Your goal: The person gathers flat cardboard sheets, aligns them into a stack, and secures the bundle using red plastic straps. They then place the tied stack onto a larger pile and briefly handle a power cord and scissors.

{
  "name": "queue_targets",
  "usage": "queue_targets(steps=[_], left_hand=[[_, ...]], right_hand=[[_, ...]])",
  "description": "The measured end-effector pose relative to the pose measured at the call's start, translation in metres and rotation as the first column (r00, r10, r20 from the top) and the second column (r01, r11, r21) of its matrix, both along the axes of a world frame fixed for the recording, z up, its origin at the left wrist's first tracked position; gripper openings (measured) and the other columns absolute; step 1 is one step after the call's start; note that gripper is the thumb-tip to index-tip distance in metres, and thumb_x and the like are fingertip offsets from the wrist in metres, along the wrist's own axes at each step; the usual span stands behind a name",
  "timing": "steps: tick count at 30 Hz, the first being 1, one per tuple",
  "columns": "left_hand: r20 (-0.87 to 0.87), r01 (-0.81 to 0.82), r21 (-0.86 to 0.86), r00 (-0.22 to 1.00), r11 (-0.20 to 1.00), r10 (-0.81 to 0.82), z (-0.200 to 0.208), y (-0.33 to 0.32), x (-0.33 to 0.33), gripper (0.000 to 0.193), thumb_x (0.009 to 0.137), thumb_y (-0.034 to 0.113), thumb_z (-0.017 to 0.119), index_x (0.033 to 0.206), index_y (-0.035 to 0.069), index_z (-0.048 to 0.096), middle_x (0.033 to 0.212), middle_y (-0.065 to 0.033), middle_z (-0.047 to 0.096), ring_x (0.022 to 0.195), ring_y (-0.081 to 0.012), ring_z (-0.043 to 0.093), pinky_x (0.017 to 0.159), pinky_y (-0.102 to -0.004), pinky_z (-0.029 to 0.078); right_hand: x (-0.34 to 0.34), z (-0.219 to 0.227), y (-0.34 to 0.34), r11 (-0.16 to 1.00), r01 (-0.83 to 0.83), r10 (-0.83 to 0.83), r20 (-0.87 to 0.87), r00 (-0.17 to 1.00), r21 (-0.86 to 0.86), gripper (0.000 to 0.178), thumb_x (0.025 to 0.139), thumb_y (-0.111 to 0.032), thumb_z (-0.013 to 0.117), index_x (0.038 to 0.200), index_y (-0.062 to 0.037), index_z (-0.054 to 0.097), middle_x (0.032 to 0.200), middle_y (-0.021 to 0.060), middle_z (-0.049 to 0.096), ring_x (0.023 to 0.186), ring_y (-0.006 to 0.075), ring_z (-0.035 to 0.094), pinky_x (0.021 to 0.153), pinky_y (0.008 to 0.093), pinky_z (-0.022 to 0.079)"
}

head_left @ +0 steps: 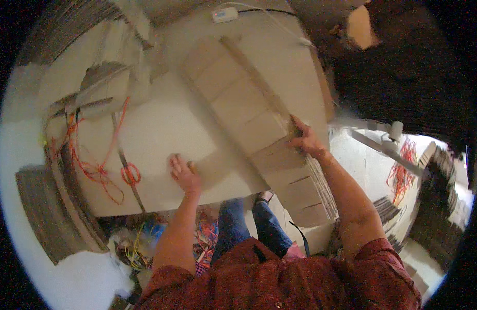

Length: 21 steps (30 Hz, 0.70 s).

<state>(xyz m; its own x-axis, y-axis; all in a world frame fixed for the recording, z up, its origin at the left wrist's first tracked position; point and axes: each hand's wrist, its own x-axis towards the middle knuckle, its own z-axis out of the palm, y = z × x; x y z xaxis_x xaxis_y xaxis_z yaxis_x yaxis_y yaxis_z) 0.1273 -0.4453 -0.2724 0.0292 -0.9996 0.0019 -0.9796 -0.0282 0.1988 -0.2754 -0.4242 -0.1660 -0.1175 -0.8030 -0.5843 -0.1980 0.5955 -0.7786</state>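
Note:
A long stack of flat, creased brown cardboard sheets (243, 108) lies slantwise across the pale table (150, 129), its near end jutting past the front edge. My right hand (306, 140) grips the stack's right side, with the fingertips partly hidden by the sheets. To the left of the stack, my left hand (185, 174) is over the tabletop, slightly blurred, its fingers apart and holding nothing. Nearest on its left are scissors with orange-red handles (130, 174), their dark blade along the table. Beside them lies a loose tangle of orange string (96, 173).
More cardboard pieces (106, 82) are piled at the table's far left. Cardboard sheets (50, 212) stand against its left side. A small white box (225, 15) with a cable sits at the back. Orange string (403, 168) hangs at the right. Coloured scraps (205, 240) lie under the front edge.

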Motion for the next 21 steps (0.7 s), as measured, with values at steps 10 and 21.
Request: queue_targets(steps=[10, 21], left_hand=[[0.175, 0.071, 0.103, 0.981, 0.992, -0.089, 0.004, 0.01, -0.013, 0.066, 0.083, 0.034, 0.049, 0.136, 0.003, 0.027, 0.144, -0.0144, 0.019, 0.132, -0.0342, 0.018, 0.1, -0.0528, 0.022], [0.101, 0.077, 0.03, 0.992, 0.997, -0.08, 0.039, 0.017, -0.033, 0.065, 0.085, 0.04, 0.044, 0.138, 0.007, 0.024, 0.145, -0.012, 0.017, 0.132, -0.0333, 0.018, 0.098, -0.0577, 0.022]], right_hand=[[-0.053, -0.052, -0.017, 0.997, -0.068, 0.032, -0.689, 0.724, -0.025, 0.054, 0.082, -0.015, 0.058, 0.131, -0.0062, 0.038, 0.122, 0.0119, 0.049, 0.113, 0.0249, 0.046, 0.093, 0.0383, 0.04], [0.197, -0.017, -0.033, 0.753, -0.644, 0.435, -0.632, 0.641, -0.135, 0.068, 0.081, -0.031, 0.06, 0.135, -0.0058, 0.028, 0.144, 0.0162, 0.019, 0.132, 0.0359, 0.017, 0.105, 0.0475, 0.02]])
